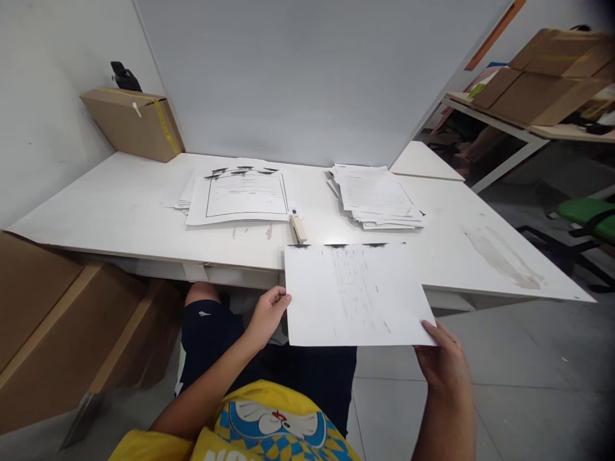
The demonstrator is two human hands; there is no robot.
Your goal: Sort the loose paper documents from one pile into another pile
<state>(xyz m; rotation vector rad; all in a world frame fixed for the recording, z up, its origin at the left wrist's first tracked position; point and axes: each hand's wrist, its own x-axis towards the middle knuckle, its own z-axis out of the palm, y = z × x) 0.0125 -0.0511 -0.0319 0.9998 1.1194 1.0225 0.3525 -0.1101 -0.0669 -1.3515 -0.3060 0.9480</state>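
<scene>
A printed sheet of paper [355,301] with dark smudges along its far edge is held out over the table's front edge. My left hand [270,314] pinches its left side, thumb near the edge. At the near right corner, my right hand [442,351] grips the same paper with the thumb on top. Whether it is one sheet or more I cannot tell. Just beyond the paper lies a small beige stapler [297,228]. Behind on the left is a pile of papers [245,197], its top sheet bearing a black frame. Another paper stack [377,195], uneven at its edges, lies on the right.
The white table [120,205] backs onto a pale grey panel [307,77]. A cardboard box [129,125] stands at its back left corner. Large cardboard pieces [72,326] lean at the lower left. A green chair [589,214] and another table with boxes [548,89] are at right.
</scene>
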